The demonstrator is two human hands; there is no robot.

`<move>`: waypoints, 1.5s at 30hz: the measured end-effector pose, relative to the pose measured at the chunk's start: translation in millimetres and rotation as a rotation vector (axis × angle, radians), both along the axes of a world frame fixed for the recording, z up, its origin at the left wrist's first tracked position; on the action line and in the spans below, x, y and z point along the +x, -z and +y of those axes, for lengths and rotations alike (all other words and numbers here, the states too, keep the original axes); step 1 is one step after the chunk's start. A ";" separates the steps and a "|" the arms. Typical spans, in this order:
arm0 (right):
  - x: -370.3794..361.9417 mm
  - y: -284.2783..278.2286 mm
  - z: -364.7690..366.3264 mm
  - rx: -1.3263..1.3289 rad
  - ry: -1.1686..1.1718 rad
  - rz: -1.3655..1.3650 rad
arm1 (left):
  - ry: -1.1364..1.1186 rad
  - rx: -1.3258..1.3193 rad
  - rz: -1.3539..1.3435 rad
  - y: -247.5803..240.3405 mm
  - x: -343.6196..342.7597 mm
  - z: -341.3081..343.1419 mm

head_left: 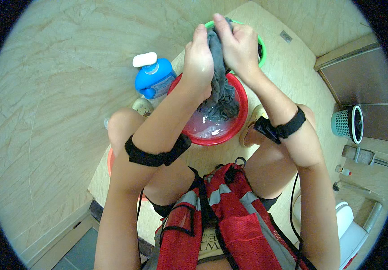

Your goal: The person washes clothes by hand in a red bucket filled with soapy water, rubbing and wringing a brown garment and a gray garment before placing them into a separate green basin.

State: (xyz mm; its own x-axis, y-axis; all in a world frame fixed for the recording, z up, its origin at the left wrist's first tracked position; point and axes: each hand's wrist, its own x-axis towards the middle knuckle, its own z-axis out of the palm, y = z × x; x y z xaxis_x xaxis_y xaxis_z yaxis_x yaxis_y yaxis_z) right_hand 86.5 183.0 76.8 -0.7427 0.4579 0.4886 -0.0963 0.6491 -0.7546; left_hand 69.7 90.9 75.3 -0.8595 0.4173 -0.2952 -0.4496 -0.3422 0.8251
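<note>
Both hands grip a wet dark grey garment point(220, 67) above a red basin point(244, 110). My left hand point(200, 63) is closed around one side of the bunched cloth, thumb pointing up. On the other side my right hand point(240, 45) is closed on it, slightly farther away. The garment's lower part hangs into the basin and lies in cloudy, sudsy water point(205, 126). What kind of garment it is, I cannot tell. Beyond the red basin, partly hidden by my hands, stands a green-rimmed basin point(263, 49) with something dark inside.
A blue jug-shaped bottle point(155, 81) with a white cap stands left of the red basin, by the wall. My knees and shoes flank the basin. At the right are a teal basket point(341, 123), a toilet point(345, 218) and a floor drain point(286, 36).
</note>
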 end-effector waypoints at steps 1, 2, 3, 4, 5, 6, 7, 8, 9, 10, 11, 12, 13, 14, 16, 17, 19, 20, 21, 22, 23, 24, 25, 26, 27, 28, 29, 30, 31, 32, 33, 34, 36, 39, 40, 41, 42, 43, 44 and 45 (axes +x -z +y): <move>2.4 0.5 6.2 0.023 0.039 -0.053 | 0.021 -0.047 0.003 -9.0 4.1 2.0; 9.2 -4.9 -9.0 0.103 0.039 -0.023 | 0.058 0.031 0.004 -5.5 -0.5 -2.5; 14.0 -2.5 -23.1 0.138 0.000 0.012 | 0.096 0.109 0.005 5.6 -10.2 -8.4; 18.6 1.9 -33.5 0.176 -0.038 0.040 | 0.137 0.189 -0.002 21.5 -20.2 -14.7; 20.5 1.4 -37.5 0.200 -0.068 0.076 | 0.359 0.419 -0.010 26.5 -31.4 -21.6; 19.8 0.5 -33.5 0.168 -0.046 0.040 | 0.290 0.332 -0.057 35.8 -29.1 -17.7; 14.8 -0.1 -19.9 0.139 -0.013 0.006 | 0.232 0.248 -0.102 21.6 -15.9 -6.3; 11.5 -1.6 -10.3 0.111 0.014 -0.027 | 0.168 0.164 -0.145 10.6 -4.5 -2.6; 10.1 -3.7 -4.0 0.075 -0.004 -0.052 | 0.176 0.177 -0.084 7.3 0.8 -3.6; 8.8 -2.3 -2.4 0.059 -0.022 -0.053 | 0.173 0.169 -0.101 5.1 1.9 -3.6; 7.9 1.5 -1.2 0.042 -0.040 -0.053 | 0.170 0.161 -0.119 3.5 2.5 -3.8; 6.6 6.4 0.1 0.025 -0.059 -0.054 | 0.167 0.153 -0.136 2.7 3.0 -3.6; 3.7 9.1 -2.0 0.008 -0.067 -0.021 | 0.157 0.158 -0.139 4.0 2.7 -4.0; 3.6 10.9 -2.1 0.002 -0.070 -0.048 | 0.147 0.162 -0.142 7.3 2.7 -4.2; 5.9 11.5 -4.0 -0.008 -0.076 -0.104 | 0.139 0.180 -0.149 11.5 2.0 -5.1; 6.3 10.4 -4.8 -0.010 -0.079 -0.099 | 0.140 0.193 -0.152 12.9 1.4 -5.6; 6.8 8.8 -6.8 -0.014 -0.086 -0.088 | 0.142 0.212 -0.146 16.7 0.1 -6.6; 6.7 8.8 -7.9 -0.017 -0.089 -0.085 | 0.142 0.216 -0.137 18.9 -1.0 -6.6; 6.6 8.7 -9.1 -0.020 -0.093 -0.082 | 0.143 0.221 -0.127 21.3 -1.7 -7.2; 7.0 9.1 -9.7 -0.023 -0.095 -0.079 | 0.147 0.231 -0.124 22.2 -1.3 -8.2; 7.0 9.7 -10.3 -0.014 -0.095 -0.087 | 0.151 0.242 -0.122 23.1 -1.1 -9.3; 6.8 10.6 -10.6 -0.005 -0.095 -0.095 | 0.155 0.252 -0.119 23.9 -1.0 -10.3; 6.4 10.9 -10.5 0.004 -0.094 -0.104 | 0.152 0.235 -0.125 22.7 -0.7 -10.8; 6.2 11.1 -10.5 0.003 -0.095 -0.099 | 0.149 0.219 -0.131 21.6 -0.2 -11.4; 6.0 11.2 -10.4 0.002 -0.096 -0.095 | 0.146 0.202 -0.137 20.4 0.1 -11.7; 6.0 11.2 -10.6 0.000 -0.098 -0.090 | 0.143 0.196 -0.133 19.4 0.4 -11.7; 6.4 10.6 -10.9 -0.001 -0.097 -0.089 | 0.140 0.190 -0.130 18.3 0.9 -11.2; 7.2 9.5 -11.3 -0.003 -0.095 -0.087 | 0.137 0.184 -0.127 17.5 1.2 -10.8; 7.6 8.8 -11.6 -0.005 -0.095 -0.085 | 0.136 0.190 -0.131 18.0 1.2 -10.6; 7.5 9.0 -11.2 -0.006 -0.097 -0.082 | 0.136 0.195 -0.135 18.6 1.2 -10.5; 7.2 9.5 -10.6 -0.008 -0.100 -0.080 | 0.136 0.201 -0.139 19.2 1.1 -10.3; 7.0 10.4 -10.2 -0.009 -0.102 -0.077 | 0.136 0.207 -0.132 20.2 1.1 -10.5; 6.1 11.9 -9.7 -0.008 -0.111 -0.074 | 0.135 0.219 -0.116 22.0 1.1 -10.7; 5.8 13.0 -8.5 -0.005 -0.109 -0.075 | 0.125 0.178 -0.152 17.7 2.6 -10.1; 6.1 13.1 -8.6 -0.003 -0.108 -0.076 | 0.127 0.173 -0.154 18.2 2.7 -10.2; 6.5 13.3 -8.7 -0.006 -0.108 -0.080 | 0.129 0.167 -0.156 18.6 2.6 -10.3; 7.0 13.5 -8.7 -0.008 -0.108 -0.084 | 0.131 0.162 -0.158 19.1 2.6 -10.3; 6.9 13.0 -9.3 -0.011 -0.110 -0.087 | 0.131 0.162 -0.155 19.4 2.1 -10.6; 6.7 12.4 -10.0 -0.008 -0.111 -0.082 | 0.130 0.163 -0.153 19.8 1.6 -10.9; 6.6 11.7 -10.6 -0.005 -0.112 -0.077 | 0.130 0.164 -0.150 20.1 1.2 -11.1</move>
State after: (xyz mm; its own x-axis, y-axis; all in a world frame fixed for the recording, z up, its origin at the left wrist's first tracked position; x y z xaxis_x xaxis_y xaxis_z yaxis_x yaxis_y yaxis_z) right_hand 93.1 172.3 65.1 -0.8247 0.3725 0.4256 -0.1093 0.6334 -0.7661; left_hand 70.9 79.8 55.1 -0.7470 0.5742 -0.3352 -0.6120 -0.3969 0.6840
